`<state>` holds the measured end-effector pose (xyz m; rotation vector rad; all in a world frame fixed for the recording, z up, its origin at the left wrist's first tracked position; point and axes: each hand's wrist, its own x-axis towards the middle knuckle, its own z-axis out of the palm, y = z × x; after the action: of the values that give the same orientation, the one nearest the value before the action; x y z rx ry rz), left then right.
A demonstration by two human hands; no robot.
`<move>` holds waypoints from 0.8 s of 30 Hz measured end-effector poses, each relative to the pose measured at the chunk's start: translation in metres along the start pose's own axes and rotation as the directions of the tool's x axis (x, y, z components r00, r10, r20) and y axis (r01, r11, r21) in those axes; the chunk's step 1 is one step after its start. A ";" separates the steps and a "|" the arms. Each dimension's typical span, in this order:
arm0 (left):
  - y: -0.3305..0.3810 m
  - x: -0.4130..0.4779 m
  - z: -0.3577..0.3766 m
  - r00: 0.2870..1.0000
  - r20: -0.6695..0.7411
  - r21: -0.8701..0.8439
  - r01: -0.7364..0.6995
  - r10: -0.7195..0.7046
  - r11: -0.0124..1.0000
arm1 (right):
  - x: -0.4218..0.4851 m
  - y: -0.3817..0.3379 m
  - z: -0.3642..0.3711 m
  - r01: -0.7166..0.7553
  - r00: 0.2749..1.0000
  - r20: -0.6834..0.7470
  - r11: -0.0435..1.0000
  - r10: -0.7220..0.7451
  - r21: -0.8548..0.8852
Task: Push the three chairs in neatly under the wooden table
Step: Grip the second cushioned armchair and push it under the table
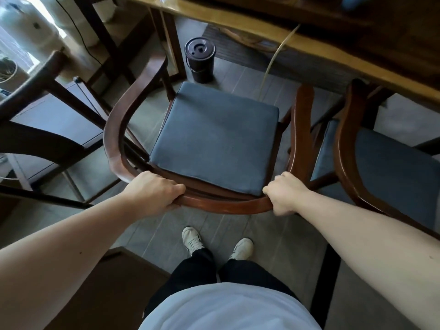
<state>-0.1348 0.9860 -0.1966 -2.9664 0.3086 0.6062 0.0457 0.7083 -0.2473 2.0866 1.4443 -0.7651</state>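
I stand behind the middle chair (215, 141), and everything else I place from it. My left hand (156, 190) is wrapped around the curved back rail (223, 206) at its left bend, fingers (177, 188) curled over the top and closed on the wood. My right hand (284, 195) grips the same rail at its right bend, also clenched tight. The chair is pulled out from the wooden surface (309, 47), which lies beyond it; only the front of the grey seat cushion (214, 139) comes near the surface's edge.

I judge the frame to be solid hardwood: stiff, fairly heavy, with a glossy finish that could slip under a loose palm. The back rail is the right place to hold, one hand at each bend, so the push goes straight and the chair does not twist. The cushion looks soft and loose, so I would not push on it.

Close on the right of my chair sits a second chair (381, 163), its arm almost touching mine, its front already under the surface. To the left, a darker chair (47, 129) is cut off by the frame edge. Ahead, on the floor, stands a black lidded can (200, 60) beside a pale cord (273, 60) hanging down; either could snag the front legs. I cannot see my chair's legs or feet, nor how much room there is beneath the surface.
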 end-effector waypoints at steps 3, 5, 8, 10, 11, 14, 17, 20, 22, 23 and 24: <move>-0.002 0.002 -0.003 0.999 -0.012 0.009 -0.045 0.045 0.999 | -0.004 -0.004 0.006 -0.034 0.999 0.006 0.999 0.034 0.025; -0.001 0.004 -0.005 0.998 -0.032 0.005 -0.052 0.052 0.999 | -0.008 -0.004 0.009 -0.052 0.998 0.021 0.998 0.051 0.045; 0.005 0.008 -0.006 0.998 -0.031 0.007 -0.054 0.054 0.999 | -0.016 -0.001 0.013 -0.061 0.998 0.026 0.995 0.059 0.076; 0.008 0.009 -0.006 0.998 -0.041 -0.015 -0.043 0.042 0.999 | -0.021 0.003 0.015 -0.050 0.999 0.013 0.993 0.049 0.103; 0.008 0.009 -0.006 0.998 -0.050 -0.033 -0.039 0.037 0.999 | -0.024 0.005 0.014 -0.032 0.999 0.010 0.990 0.030 0.141; 0.008 0.005 -0.009 0.993 -0.099 -0.081 -0.068 0.059 0.994 | -0.035 0.002 0.004 0.060 0.998 -0.040 0.930 -0.049 0.362; 0.006 -0.003 -0.017 0.977 -0.178 -0.066 -0.128 0.115 0.990 | -0.050 -0.020 -0.013 0.133 0.983 -0.177 0.811 -0.037 0.570; -0.004 -0.011 -0.018 0.959 -0.235 -0.066 -0.176 0.157 0.982 | -0.059 -0.047 -0.025 0.166 0.957 -0.286 0.706 0.053 0.688; -0.014 -0.009 -0.016 0.959 -0.243 -0.100 -0.172 0.143 0.980 | -0.059 -0.066 -0.031 0.162 0.938 -0.325 0.675 0.121 0.720; -0.019 -0.005 -0.017 0.958 -0.252 -0.127 -0.172 0.136 0.977 | -0.056 -0.075 -0.034 0.155 0.929 -0.336 0.661 0.156 0.734; -0.021 0.000 -0.018 0.957 -0.257 -0.153 -0.174 0.131 0.973 | -0.051 -0.084 -0.038 0.152 0.920 -0.348 0.657 0.178 0.738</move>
<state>-0.1238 1.0036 -0.1789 -3.2135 0.5375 0.2892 -0.0416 0.7268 -0.1907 3.0419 1.4378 -1.1369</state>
